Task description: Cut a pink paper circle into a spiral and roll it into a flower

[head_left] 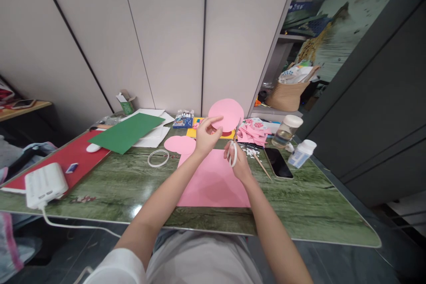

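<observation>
My left hand (pixel 207 135) pinches the lower left edge of a round pink paper disc (pixel 226 114), held up above the table. In my right hand (pixel 238 163) is a pair of scissors (pixel 233 153) with white handles, its blades pointing up at the disc's right edge; whether they touch the paper I cannot make out. Beneath both hands lies a pink paper sheet (pixel 213 184). Two overlapping pink paper circles (pixel 179 144) rest to the left of it. Pink paper scraps (pixel 253 134) are heaped just beyond my right hand.
On the left are a green sheet (pixel 129 133), a red sheet (pixel 83 159), a white ring (pixel 158 158) and a white power bank (pixel 45 186) with a cable. To the right lie a wooden stick (pixel 262 166), a phone (pixel 278 163), a jar (pixel 286 131) and a white bottle (pixel 302 154).
</observation>
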### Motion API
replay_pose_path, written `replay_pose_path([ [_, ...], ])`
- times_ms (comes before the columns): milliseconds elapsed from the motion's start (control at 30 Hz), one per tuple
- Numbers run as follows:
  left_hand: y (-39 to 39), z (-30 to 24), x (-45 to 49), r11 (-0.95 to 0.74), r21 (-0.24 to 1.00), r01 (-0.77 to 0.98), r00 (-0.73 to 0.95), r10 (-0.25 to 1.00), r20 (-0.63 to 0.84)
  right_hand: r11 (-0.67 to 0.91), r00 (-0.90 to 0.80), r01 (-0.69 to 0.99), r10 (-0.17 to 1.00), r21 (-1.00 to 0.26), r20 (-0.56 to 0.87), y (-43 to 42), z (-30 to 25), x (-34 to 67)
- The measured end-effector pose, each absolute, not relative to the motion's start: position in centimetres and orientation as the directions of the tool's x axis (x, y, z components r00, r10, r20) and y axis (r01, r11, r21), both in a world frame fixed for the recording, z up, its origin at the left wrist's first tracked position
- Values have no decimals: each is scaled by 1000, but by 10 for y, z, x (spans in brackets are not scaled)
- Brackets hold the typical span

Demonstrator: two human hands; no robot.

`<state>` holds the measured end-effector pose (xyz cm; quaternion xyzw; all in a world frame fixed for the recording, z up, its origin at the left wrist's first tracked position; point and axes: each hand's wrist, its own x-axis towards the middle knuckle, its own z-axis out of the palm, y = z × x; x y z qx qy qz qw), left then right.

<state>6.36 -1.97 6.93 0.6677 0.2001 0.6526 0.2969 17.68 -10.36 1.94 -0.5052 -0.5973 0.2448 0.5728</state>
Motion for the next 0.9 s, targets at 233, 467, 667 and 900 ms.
replay_pose_path([
  [233,-19,67,64,-722,674,-158,83,670,737,377,143,323,887,-868,439,-104,20,177],
  [467,-18,66,62,-707,696,-125,75,692,718,389,125,330,885,-860,448,-106,22,176],
  [667,-19,67,65,-728,672,-136,57,671,739,393,124,333,883,-857,453,-105,21,176],
  [900,-19,65,66,-725,672,-153,77,669,739,382,144,315,885,-869,442,-104,19,176],
])
